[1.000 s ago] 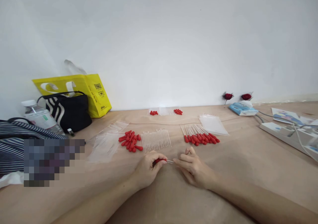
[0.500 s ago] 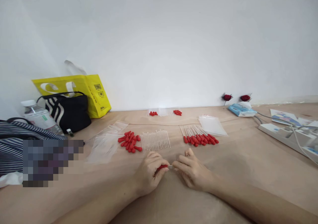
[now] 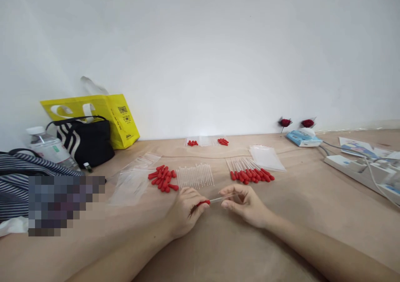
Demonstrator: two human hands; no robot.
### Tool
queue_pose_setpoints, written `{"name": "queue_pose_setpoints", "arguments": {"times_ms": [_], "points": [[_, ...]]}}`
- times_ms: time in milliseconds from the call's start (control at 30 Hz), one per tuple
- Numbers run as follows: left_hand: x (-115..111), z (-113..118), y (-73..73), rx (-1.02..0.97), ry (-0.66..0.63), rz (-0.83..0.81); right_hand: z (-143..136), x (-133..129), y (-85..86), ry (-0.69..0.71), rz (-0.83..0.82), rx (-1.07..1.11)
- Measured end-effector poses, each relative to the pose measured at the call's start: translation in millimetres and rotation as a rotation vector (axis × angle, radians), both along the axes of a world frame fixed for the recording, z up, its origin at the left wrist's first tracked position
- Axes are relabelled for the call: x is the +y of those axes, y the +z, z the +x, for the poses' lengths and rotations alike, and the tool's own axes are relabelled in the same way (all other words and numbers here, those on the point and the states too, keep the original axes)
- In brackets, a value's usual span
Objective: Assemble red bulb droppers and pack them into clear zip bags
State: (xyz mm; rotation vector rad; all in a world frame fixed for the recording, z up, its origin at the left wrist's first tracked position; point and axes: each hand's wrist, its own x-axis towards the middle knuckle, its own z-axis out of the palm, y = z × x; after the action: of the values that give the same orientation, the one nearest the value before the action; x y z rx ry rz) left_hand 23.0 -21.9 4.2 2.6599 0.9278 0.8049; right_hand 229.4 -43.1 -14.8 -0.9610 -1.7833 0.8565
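Observation:
My left hand (image 3: 186,211) is closed around the red rubber bulb (image 3: 204,202) of a dropper, pinching it between thumb and fingers. From the bulb a clear thin tube (image 3: 216,200) points right, toward my right hand (image 3: 245,206). That hand is open, thumb and fingers apart around the tube's far end, and whether it touches the tube I cannot tell. Beyond my hands lie a heap of loose red bulbs (image 3: 163,177), a row of clear tubes (image 3: 195,176) and, on the right, a row of assembled droppers (image 3: 251,175) with their bulbs toward me.
Clear zip bags lie left (image 3: 131,186) and right (image 3: 267,157). Small bags with red bulbs (image 3: 223,141) rest by the wall. At left stand a yellow bag (image 3: 125,123), black pouch (image 3: 93,140) and bottle (image 3: 51,148); at right, a tissue pack (image 3: 303,139) and power strip (image 3: 350,169).
My right hand has loosened from its pinch on the tube and opened, baring more of it. My left hand has shifted slightly away from me, still gripping the bulb.

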Motion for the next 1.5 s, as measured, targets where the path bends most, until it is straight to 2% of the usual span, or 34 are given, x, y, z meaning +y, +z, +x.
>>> {"name": "queue_pose_setpoints", "arguments": {"times_ms": [100, 233, 300, 367, 433, 533, 667, 867, 1100, 1200, 1267, 1433, 1500], "points": [[-1.8, 1.0, 3.1, 0.008, -0.029, -0.038, -6.9, -0.1, 2.1, 0.019, -0.101, 0.153], [-3.6, 0.5, 6.0, -0.033, -0.022, -0.05, -2.6, 20.3, 21.6, -0.07, -0.022, 0.1], [-3.2, -0.2, 6.1, -0.069, 0.022, -0.059, 7.1, 41.9, 37.2, -0.185, -0.024, -0.099], [-2.0, -0.9, 5.2, -0.082, 0.049, -0.064, 17.2, 66.3, 51.3, -0.352, -0.056, -0.488], [-0.5, -1.5, 3.9, -0.075, 0.055, -0.064, 23.1, 88.3, 59.4, -0.41, -0.085, -0.613], [1.2, -2.5, 2.2, -0.063, 0.055, -0.061, 20.5, 110.0, 57.8, -0.457, -0.133, -0.76], [2.3, -4.1, 1.3, -0.062, 0.066, -0.058, 7.0, 118.8, 44.7, -0.491, -0.181, -0.938], [2.3, -4.4, 1.8, -0.063, 0.069, -0.06, -0.1, 113.4, 37.0, -0.51, -0.152, -1.065], [0.7, -1.9, -0.6, -0.03, 0.089, -0.045, -16.3, 96.7, 38.3, -0.522, -0.107, -1.034], [2.5, -2.1, -1.5, -0.005, 0.188, 0.01, -31.9, 92.5, 36.8, -0.49, -0.141, -1.016], [8.1, -7.5, 2.1, 0.036, 0.319, 0.079, -40.7, 91.9, 36.2, -0.479, -0.168, -1.012], [31.7, -41.5, 27.2, 0.24, 0.671, 0.205, -51.2, 93.8, 37.2, -0.494, -0.22, -1.005], [37.6, -54.0, 35.9, 0.319, 0.779, 0.185, -52.7, 95.0, 37.7, -0.493, -0.241, -1.0]]}}
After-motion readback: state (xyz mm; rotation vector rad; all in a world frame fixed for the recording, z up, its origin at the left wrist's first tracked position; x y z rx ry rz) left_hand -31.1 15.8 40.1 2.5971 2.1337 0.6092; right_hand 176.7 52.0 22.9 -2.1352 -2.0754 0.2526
